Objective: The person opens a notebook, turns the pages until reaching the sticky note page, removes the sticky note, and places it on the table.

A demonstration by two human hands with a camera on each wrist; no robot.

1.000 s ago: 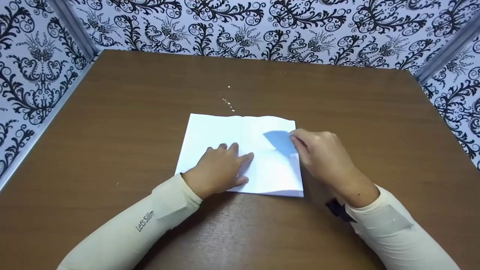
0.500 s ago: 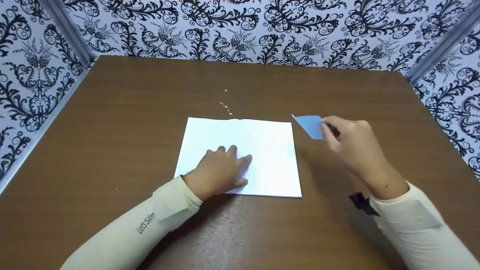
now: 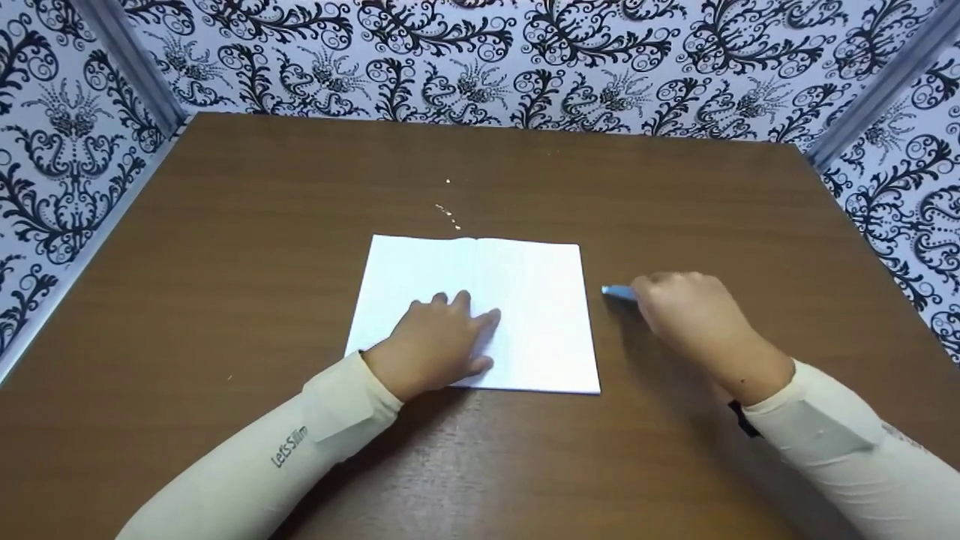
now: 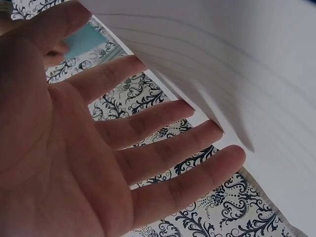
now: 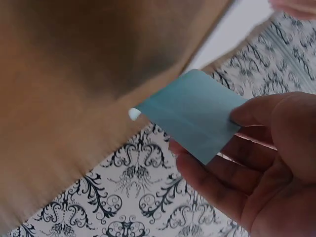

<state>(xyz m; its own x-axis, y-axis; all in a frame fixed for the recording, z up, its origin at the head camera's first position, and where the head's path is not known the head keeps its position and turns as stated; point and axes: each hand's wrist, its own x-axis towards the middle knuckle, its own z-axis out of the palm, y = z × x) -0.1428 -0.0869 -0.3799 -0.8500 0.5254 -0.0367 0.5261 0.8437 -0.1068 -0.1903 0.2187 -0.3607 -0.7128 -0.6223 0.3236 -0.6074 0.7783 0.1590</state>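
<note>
An open notebook (image 3: 540, 315) with white pages lies on the brown table. My left hand (image 3: 431, 341) rests on its left page near the middle fold, fingers spread; the left wrist view shows the fingertips against the lined paper. To the right of the notebook, over the table, my right hand (image 3: 694, 311) pinches a small blue sticky note (image 5: 192, 113) between thumb and fingers. One corner of the note curls up in the right wrist view. From the head, the note appears almost edge-on and mostly hidden behind the hand.
The brown wooden table (image 3: 300, 180) reaches back to a wall (image 3: 465, 67) with black-and-white scroll wallpaper. Several tiny pale specks (image 3: 450, 217) lie beyond the notebook's far edge.
My right hand has peeled the blue sticky note off the right page and carried it right, off the notebook, then lowered it and turned it edge-on. The left hand stays in place.
</note>
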